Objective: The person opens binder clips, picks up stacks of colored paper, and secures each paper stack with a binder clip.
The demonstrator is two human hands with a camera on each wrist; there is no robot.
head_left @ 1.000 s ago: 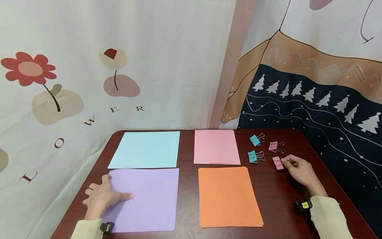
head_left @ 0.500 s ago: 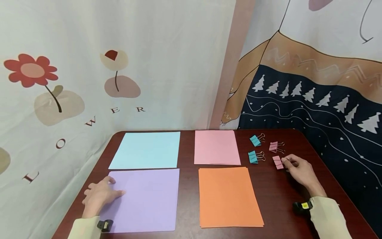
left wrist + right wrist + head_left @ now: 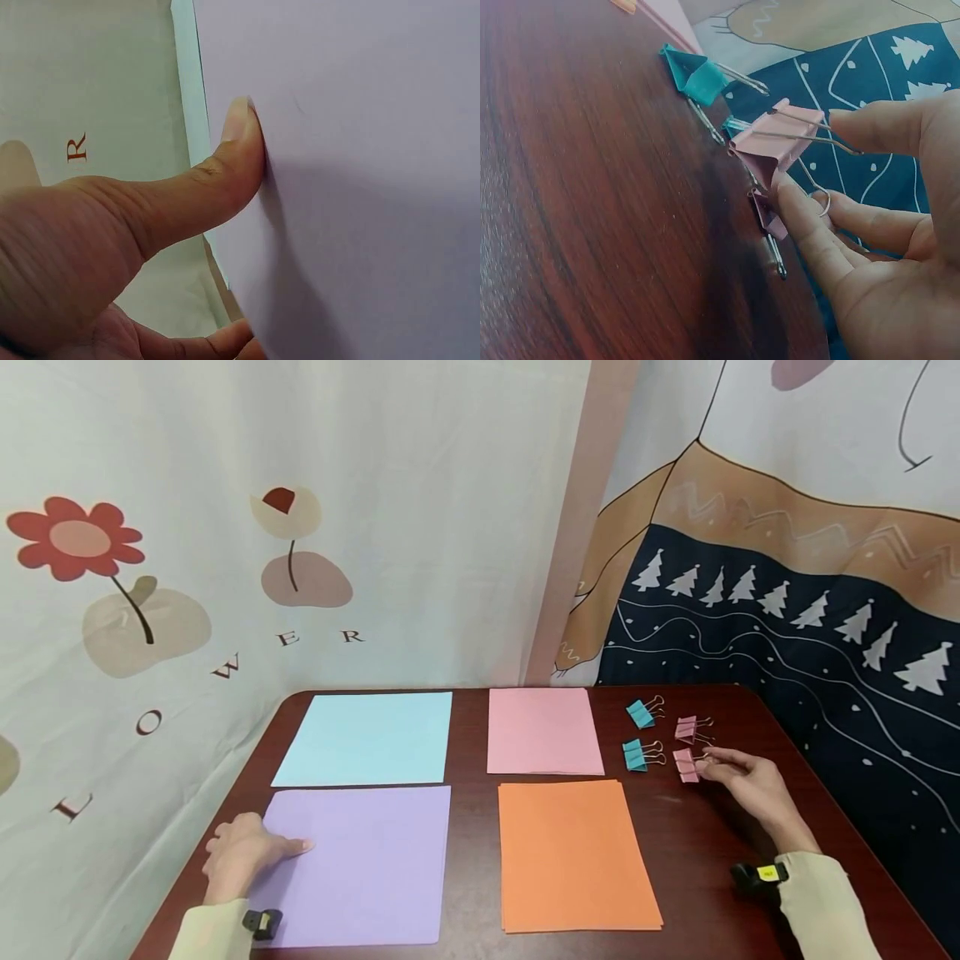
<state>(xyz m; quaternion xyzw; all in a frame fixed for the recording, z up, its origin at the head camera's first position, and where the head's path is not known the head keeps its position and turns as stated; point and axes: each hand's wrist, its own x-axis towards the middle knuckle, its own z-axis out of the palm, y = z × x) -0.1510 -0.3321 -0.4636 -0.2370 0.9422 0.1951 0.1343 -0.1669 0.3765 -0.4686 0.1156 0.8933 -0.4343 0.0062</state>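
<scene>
My left hand [image 3: 242, 853] grips the left edge of the purple paper [image 3: 367, 868]. In the left wrist view its thumb lies on top of the sheet [image 3: 375, 112], and fingertips reach behind the edge, partly hidden. On the right, my right hand [image 3: 753, 785] pinches a pink binder clip [image 3: 686, 766] by its wire handles. The right wrist view has this clip [image 3: 784, 135] tilted between thumb and fingers, seemingly just off the table. Just beyond it lies a second pink binder clip [image 3: 686, 729], with two teal binder clips [image 3: 641, 713] to its left.
Light blue paper [image 3: 367, 739] lies behind the purple sheet. Pink paper [image 3: 543, 731] and an orange stack [image 3: 577, 856] lie right of centre on the dark wooden table [image 3: 472, 877]. Printed curtains [image 3: 420, 527] hang along the back and sides.
My right hand has shifted slightly left with the pink binder clip, which now looks raised and turned. My left fingers have drawn in from spread to curled at the purple paper's edge.
</scene>
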